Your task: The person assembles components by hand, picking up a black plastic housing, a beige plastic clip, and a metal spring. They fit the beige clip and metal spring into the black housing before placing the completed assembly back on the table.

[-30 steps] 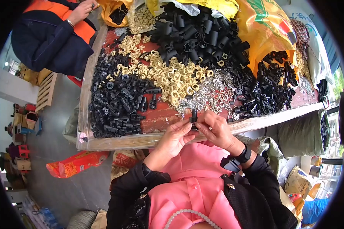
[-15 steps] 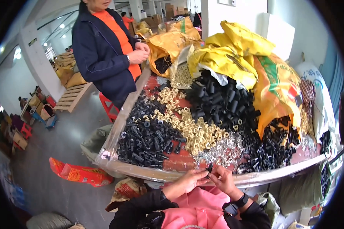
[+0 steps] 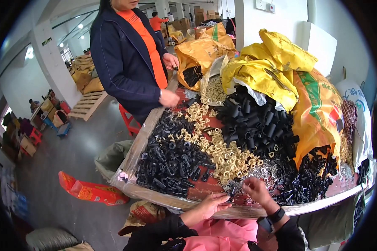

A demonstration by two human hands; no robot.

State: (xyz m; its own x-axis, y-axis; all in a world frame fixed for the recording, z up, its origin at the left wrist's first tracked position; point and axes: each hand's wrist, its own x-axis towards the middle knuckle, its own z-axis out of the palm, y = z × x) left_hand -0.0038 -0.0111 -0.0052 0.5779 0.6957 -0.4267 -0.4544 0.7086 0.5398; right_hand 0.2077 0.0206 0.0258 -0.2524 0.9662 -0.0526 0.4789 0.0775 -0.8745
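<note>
Near the front edge of the table, my left hand (image 3: 210, 205) pinches a small black plastic fitting (image 3: 232, 191), held upright between thumb and fingers. My right hand (image 3: 259, 191) is over the near side of the small silver metal clips (image 3: 264, 171), its fingers curled together. What those fingers hold, if anything, is too small to make out. Brass-coloured ring-like pieces (image 3: 228, 155) lie heaped beyond my hands. To the left spreads a pile of black plastic fittings (image 3: 167, 165), and to the right are small black pieces (image 3: 303, 184).
Black tubes (image 3: 255, 125) are heaped at the table's middle, below yellow sacks (image 3: 255, 71). An orange sack (image 3: 316, 113) spills black pieces at the right. A co-worker in a dark jacket (image 3: 121, 62) stands at the left edge. A wooden rim (image 3: 159, 200) borders the table.
My right hand has left the black fitting and moved right and forward to the silver clips. The left hand keeps the fitting. The co-worker's hands have parted, one lowering to the table.
</note>
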